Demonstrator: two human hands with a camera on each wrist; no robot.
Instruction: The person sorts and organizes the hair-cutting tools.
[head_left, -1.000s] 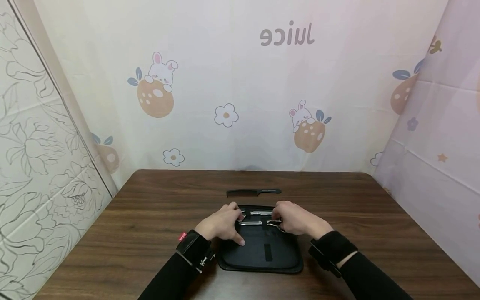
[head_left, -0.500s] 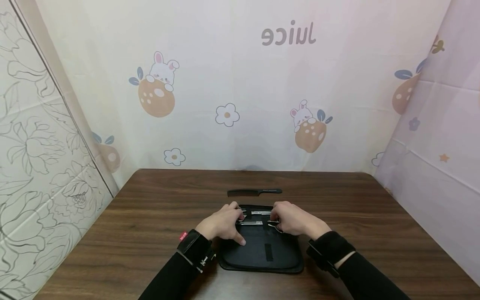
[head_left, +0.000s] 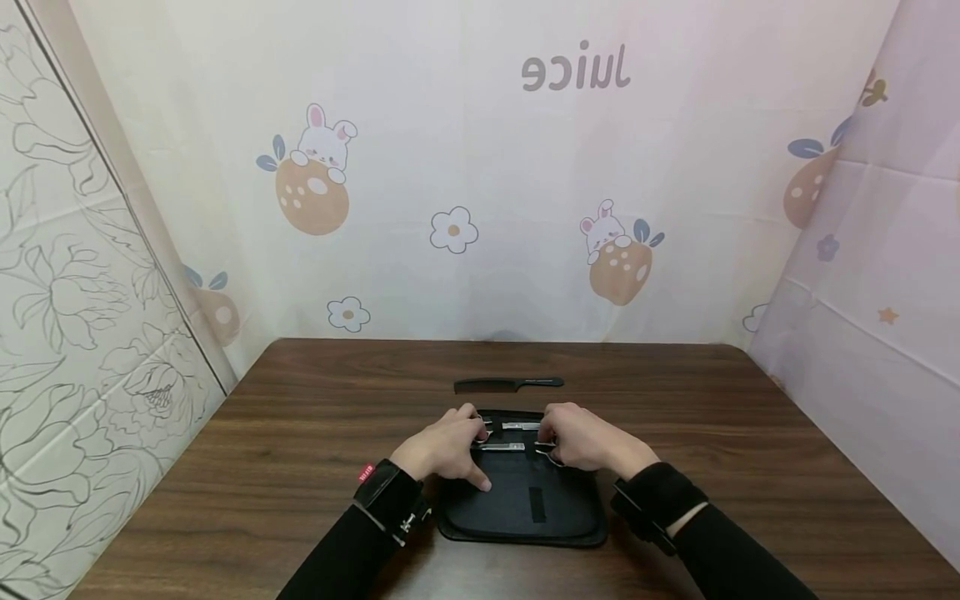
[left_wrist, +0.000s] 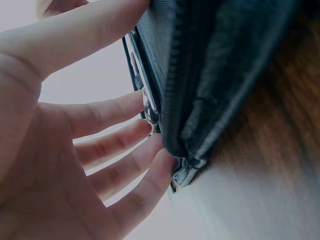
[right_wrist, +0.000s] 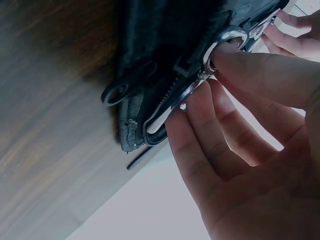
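A black zip case (head_left: 498, 500) lies spread on the table, with two silver pairs of scissors in its upper part. My right hand (head_left: 588, 437) pinches the ring handles of the lower scissors (head_left: 502, 447); in the right wrist view the thumb lies at one metal finger ring (right_wrist: 234, 35). At the case's left side, my left hand (head_left: 446, 446) has its thumb on the black panel. Its other fingertips touch the case edge beside the handle of the upper scissors (head_left: 521, 426), and these fingers are only gently bent in the left wrist view.
Beyond the case, a black comb (head_left: 510, 384) lies crosswise on the brown wooden table (head_left: 322, 433). A zip pull (right_wrist: 127, 82) hangs at the case's edge in the right wrist view. A printed curtain (head_left: 465, 167) stands behind the table.
My right hand has shifted very slightly to the left at the scissors' handles. The left hand, case and comb stay where they were.
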